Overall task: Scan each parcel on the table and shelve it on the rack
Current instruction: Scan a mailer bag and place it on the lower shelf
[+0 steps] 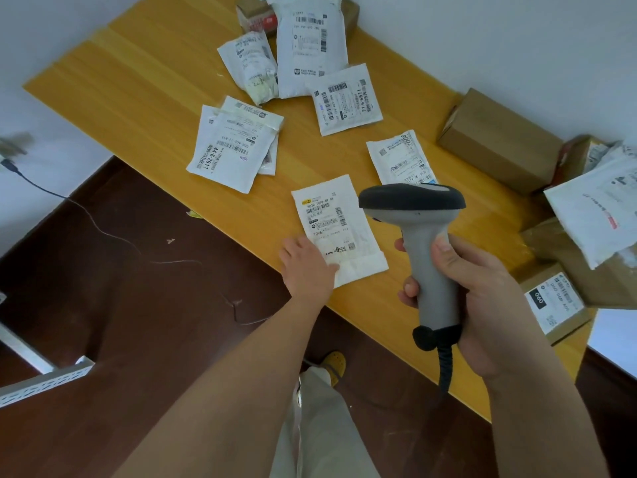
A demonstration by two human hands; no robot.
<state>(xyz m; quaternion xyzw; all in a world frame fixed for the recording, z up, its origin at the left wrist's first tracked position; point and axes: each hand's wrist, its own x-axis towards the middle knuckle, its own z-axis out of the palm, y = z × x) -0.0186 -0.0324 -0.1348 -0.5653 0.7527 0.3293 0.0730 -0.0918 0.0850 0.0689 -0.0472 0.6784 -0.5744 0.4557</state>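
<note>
While the scanner (pixel 425 250) is gripped in the right hand (pixel 482 291), the parcel (pixel 339 229), at ten o'clock from it, is pressed by the flat, open left hand (pixel 306 267).

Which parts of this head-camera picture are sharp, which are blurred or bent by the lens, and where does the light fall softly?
Head view: the scanner and the label on the near parcel are sharp; the object at the left edge is blurred; the table edges bow from wide-angle distortion; lighting is soft and even, with faint shadows and no strong glare.
</note>
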